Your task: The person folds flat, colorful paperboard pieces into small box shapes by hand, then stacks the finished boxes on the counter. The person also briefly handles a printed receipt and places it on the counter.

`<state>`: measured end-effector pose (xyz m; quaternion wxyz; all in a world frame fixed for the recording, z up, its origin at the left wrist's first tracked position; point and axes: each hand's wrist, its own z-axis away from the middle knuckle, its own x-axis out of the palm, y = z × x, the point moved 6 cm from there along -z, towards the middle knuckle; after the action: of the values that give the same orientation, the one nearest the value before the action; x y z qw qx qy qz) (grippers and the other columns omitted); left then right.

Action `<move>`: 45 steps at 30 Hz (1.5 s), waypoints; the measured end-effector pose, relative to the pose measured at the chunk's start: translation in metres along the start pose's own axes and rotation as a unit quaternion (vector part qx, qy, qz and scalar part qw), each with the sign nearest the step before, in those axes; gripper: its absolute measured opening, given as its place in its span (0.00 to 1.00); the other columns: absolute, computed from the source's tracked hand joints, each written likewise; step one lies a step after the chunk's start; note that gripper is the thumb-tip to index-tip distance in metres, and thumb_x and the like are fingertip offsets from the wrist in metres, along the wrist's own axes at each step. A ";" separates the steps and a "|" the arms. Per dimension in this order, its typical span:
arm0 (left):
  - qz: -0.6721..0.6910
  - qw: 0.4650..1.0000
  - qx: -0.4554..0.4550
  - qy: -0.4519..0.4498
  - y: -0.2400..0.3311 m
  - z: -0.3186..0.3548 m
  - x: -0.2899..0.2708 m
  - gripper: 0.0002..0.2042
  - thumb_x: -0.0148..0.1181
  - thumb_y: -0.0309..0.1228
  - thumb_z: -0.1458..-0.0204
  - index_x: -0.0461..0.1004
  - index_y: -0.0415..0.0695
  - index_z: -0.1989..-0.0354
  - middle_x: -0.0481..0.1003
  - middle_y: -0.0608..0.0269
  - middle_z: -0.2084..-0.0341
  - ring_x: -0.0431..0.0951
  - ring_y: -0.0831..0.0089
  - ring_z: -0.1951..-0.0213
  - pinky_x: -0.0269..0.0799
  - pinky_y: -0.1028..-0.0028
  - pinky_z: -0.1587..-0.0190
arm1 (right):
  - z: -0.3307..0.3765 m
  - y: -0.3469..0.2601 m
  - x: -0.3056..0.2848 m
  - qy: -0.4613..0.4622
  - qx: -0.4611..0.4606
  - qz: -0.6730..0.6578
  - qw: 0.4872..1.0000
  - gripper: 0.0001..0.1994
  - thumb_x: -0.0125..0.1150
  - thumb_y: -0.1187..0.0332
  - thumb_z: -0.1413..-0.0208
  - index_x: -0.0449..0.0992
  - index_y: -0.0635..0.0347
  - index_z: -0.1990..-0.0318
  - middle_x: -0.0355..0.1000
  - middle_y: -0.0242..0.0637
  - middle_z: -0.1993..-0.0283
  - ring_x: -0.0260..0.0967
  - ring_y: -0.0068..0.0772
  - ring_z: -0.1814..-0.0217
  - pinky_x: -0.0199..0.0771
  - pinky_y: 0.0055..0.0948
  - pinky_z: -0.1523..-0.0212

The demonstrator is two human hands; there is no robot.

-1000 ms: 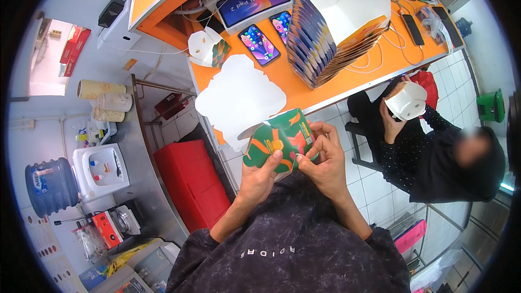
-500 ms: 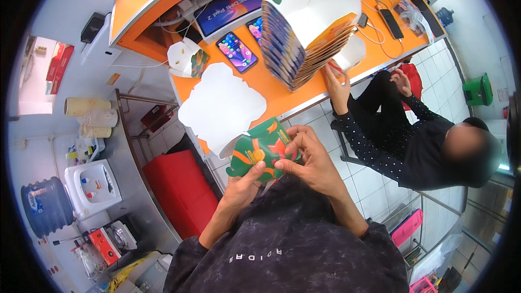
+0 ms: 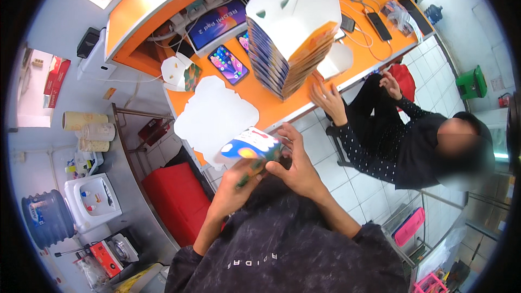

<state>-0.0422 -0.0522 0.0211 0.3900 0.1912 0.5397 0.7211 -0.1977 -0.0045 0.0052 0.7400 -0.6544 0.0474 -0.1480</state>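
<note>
Both hands have the little printed carton point(image 3: 251, 149) pinched in front of the chest, just off the orange table point(image 3: 271, 106) edge. Left hand point(image 3: 234, 184) grips from underneath, right hand point(image 3: 293, 165) curls fingers around its right end. Its long side runs roughly left-right, white-and-blue face tipped up.

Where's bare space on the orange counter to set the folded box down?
Free: the orange strip between the flat white blank and the tall carton stack. Crowded: phones and cables toward the back, and a co-worker's hand at the stack's right base. Both hands hold the box.
</note>
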 end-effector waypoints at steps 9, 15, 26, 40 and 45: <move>-0.350 0.917 0.178 0.071 0.032 0.001 -0.021 0.21 0.55 0.12 0.64 0.78 0.42 0.58 0.78 0.56 0.64 0.77 0.57 0.61 0.74 0.63 0.56 | -0.021 0.055 -0.006 0.027 0.140 -0.113 0.983 0.40 0.61 0.48 0.44 0.56 0.71 0.35 0.63 0.54 0.40 0.63 0.43 0.39 0.66 0.38 0.43; -0.350 0.893 0.166 0.230 0.037 -0.013 -0.118 0.15 0.59 0.14 0.58 0.79 0.38 0.60 0.78 0.50 0.65 0.79 0.53 0.59 0.73 0.65 0.55 | -0.092 0.087 0.027 -0.020 0.038 0.268 0.962 0.27 0.62 0.57 0.46 0.69 0.67 0.45 0.71 0.57 0.51 0.71 0.51 0.49 0.70 0.40 0.48; -0.418 0.825 0.135 0.355 0.018 -0.115 -0.259 0.12 0.61 0.22 0.54 0.79 0.39 0.58 0.80 0.49 0.69 0.82 0.60 0.65 0.74 0.67 0.60 | -0.068 0.099 0.118 -0.193 -0.185 0.513 0.816 0.26 0.61 0.68 0.52 0.69 0.54 0.42 0.67 0.50 0.42 0.75 0.53 0.58 0.78 0.43 0.64; -0.452 0.795 0.196 0.355 0.023 -0.136 -0.256 0.30 0.69 0.23 0.61 0.69 0.42 0.44 0.73 0.49 0.50 0.71 0.55 0.46 0.68 0.63 0.44 | 0.016 0.136 0.152 -0.442 -0.033 0.396 0.804 0.19 0.59 0.60 0.46 0.71 0.56 0.47 0.73 0.50 0.53 0.74 0.55 0.54 0.75 0.48 0.54; -0.466 0.763 0.278 0.351 0.030 -0.109 -0.231 0.26 0.63 0.19 0.60 0.70 0.37 0.47 0.71 0.46 0.49 0.70 0.49 0.45 0.66 0.59 0.42 | 0.004 0.135 0.149 -0.426 0.019 0.390 0.816 0.21 0.58 0.61 0.45 0.70 0.56 0.45 0.71 0.48 0.48 0.70 0.52 0.46 0.74 0.47 0.52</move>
<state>0.0153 -0.3019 0.0451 0.3913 -0.2500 0.8383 0.2859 -0.0337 -0.0291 -0.1081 0.6947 -0.5643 -0.0241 0.4454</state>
